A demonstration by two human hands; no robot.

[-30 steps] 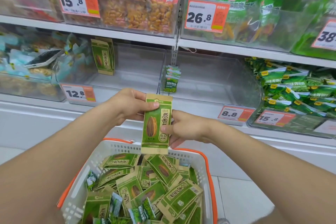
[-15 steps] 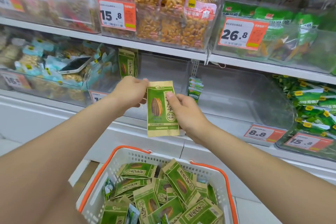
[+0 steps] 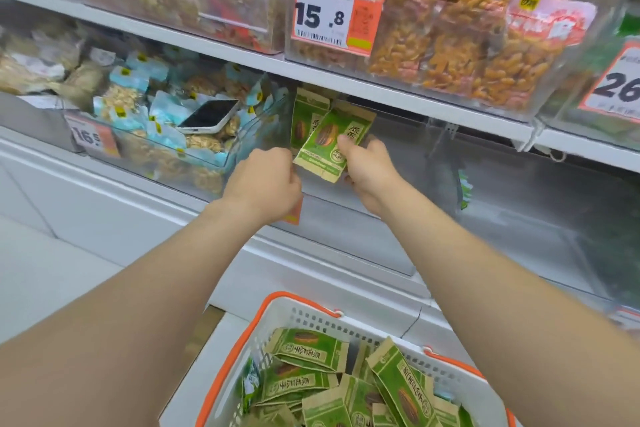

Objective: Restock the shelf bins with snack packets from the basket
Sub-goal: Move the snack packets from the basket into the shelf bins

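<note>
One wide-angle camera, worn on the head, looks forward and down from just above the basket (image 3: pixel 304 316), which is cut off by the frame's bottom edge. Beyond the basket the shelf (image 3: pixel 381 92) stands close, within arm's reach, running aslant across the upper half.

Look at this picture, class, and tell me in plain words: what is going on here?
A person is restocking a shop shelf. Their right hand holds a green seed packet, tilted, at the clear bin where matching packets already stand. The left hand is curled beside the packet's lower corner; whether it grips it is unclear. The basket below holds many more packets.
</note>
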